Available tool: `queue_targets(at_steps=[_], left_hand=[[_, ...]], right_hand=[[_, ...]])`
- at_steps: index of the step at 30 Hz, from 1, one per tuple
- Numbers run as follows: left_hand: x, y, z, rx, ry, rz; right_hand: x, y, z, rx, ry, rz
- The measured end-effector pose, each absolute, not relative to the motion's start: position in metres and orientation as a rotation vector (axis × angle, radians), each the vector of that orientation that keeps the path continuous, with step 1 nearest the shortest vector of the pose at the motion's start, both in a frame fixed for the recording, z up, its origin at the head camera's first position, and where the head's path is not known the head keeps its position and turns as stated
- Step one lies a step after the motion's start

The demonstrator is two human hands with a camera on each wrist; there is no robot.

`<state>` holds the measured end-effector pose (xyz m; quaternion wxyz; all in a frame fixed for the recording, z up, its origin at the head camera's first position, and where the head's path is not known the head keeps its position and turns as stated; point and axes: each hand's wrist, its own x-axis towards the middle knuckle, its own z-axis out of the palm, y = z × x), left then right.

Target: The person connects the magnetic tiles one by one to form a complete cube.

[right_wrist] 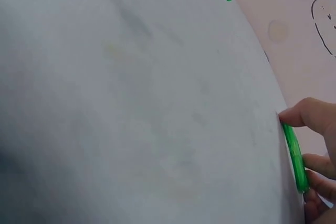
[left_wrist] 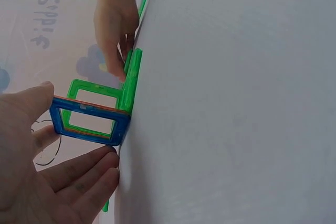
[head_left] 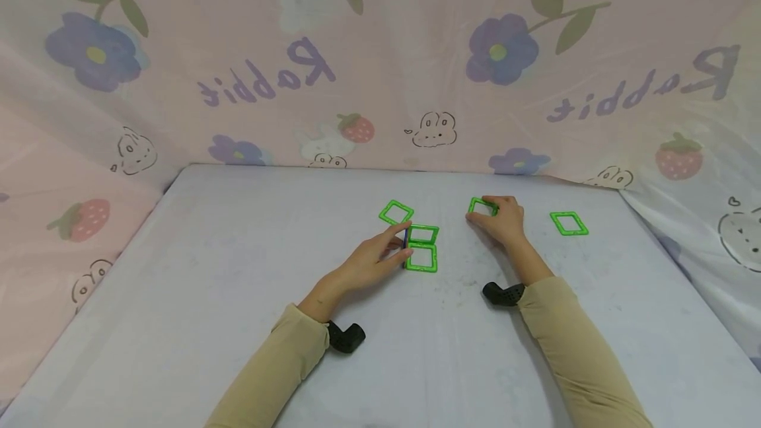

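My left hand [head_left: 370, 261] holds a blue magnetic tile [left_wrist: 86, 138] with an open middle, thumb at its upper corner. This tile stands on edge, and a green tile [left_wrist: 95, 84] also stands upright just behind it. Beside them a flat green square tile [head_left: 422, 269] lies on the table. Farther right, my right hand [head_left: 504, 220] pinches another green tile [head_left: 471, 206] between thumb and fingers, close to the tabletop. In the right wrist view that green tile [right_wrist: 295, 158] appears edge-on under the fingertips.
One loose green tile [head_left: 403, 205] lies just behind the group, and a green diamond-shaped tile [head_left: 582, 223] lies at the right. A white cloth [head_left: 178, 283] covers the table. Behind it hangs a printed curtain [head_left: 380, 65]. Black wrist devices [head_left: 347, 337] stick out beside both cuffs.
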<state>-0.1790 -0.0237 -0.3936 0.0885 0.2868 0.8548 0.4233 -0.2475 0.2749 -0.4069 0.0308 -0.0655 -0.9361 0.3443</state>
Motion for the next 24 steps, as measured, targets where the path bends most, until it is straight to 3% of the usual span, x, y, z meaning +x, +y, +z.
queue_targets(at_steps=[24], left_hand=[[-0.18,-0.024,-0.394,0.837,2.55,1.245]], right_hand=[[-0.222,0.277,-0.397,0.014,-2.884,1.27]])
